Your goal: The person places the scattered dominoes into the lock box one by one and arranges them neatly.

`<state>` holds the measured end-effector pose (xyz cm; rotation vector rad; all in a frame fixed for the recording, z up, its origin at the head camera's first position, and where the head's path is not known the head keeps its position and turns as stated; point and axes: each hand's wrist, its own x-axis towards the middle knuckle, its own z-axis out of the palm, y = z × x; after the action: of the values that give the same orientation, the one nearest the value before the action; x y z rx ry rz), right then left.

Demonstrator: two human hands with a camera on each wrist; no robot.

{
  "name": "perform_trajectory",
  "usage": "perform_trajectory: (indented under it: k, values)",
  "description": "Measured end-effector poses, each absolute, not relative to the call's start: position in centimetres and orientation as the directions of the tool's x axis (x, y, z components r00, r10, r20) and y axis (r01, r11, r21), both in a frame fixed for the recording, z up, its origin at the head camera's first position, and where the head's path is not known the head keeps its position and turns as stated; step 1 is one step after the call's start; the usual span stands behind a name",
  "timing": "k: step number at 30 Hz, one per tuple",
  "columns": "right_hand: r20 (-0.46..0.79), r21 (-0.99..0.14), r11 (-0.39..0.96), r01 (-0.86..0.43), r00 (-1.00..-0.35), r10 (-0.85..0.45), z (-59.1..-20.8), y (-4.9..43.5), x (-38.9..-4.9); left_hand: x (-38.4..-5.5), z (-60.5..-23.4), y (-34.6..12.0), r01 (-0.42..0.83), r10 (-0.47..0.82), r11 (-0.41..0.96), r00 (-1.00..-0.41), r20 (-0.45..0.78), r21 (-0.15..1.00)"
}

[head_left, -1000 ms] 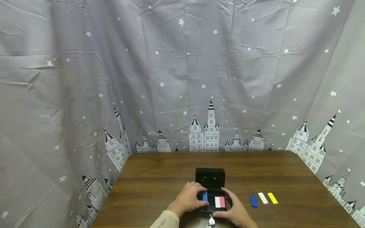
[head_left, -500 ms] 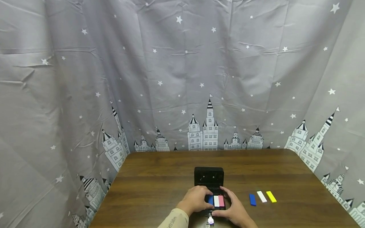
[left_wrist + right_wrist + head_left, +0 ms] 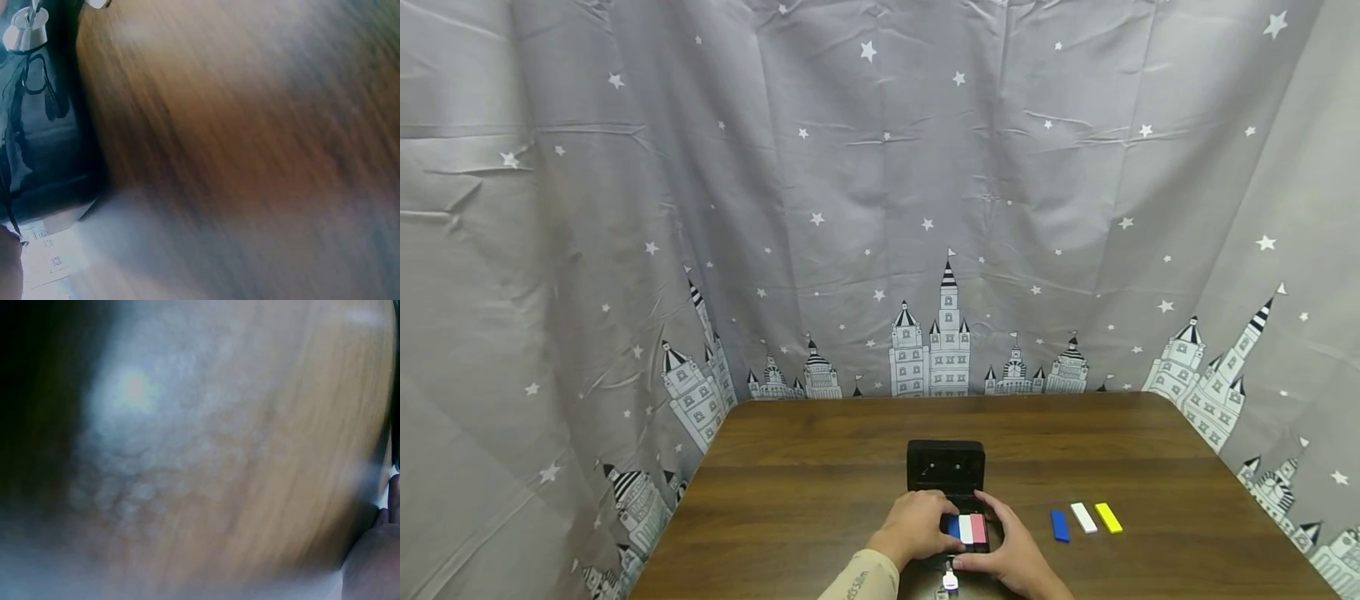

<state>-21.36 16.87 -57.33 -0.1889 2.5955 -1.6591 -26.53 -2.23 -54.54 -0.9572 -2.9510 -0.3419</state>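
An open black box stands near the front middle of the table, its lid raised at the back. Inside, a blue block, a white block and a pink block lie side by side. My left hand pinches the blue block between thumb and fingers at its ends. My right hand grips the box's right side, thumb at the front edge and fingers toward the back. In the left wrist view, a glossy dark surface carries a silver metal fitting.
Right of the box lie a loose blue block, a white one and a yellow one on the wooden table. A small silver-and-white piece sits at the box's front. A grey curtain hangs behind.
My left hand has moved right with the blue block, closing the dark gap beside the white block. My right hand stays at the box. The whole view has shifted slightly.
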Motion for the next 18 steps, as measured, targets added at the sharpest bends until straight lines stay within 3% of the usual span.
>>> perform_trajectory:
  k: [12,18]
  values:
    - [0.010,-0.910,0.409,-0.073,-0.988,-0.154,-57.7,17.0,-21.5,-26.5,-54.7,-2.1,0.575,0.575,0.792,-0.816,0.066,0.206]
    - [0.018,-0.903,0.423,-0.079,-0.989,-0.148,-57.7,17.1,-21.6,-26.7,-54.7,-3.3,0.633,0.593,0.732,-0.774,0.222,0.253]
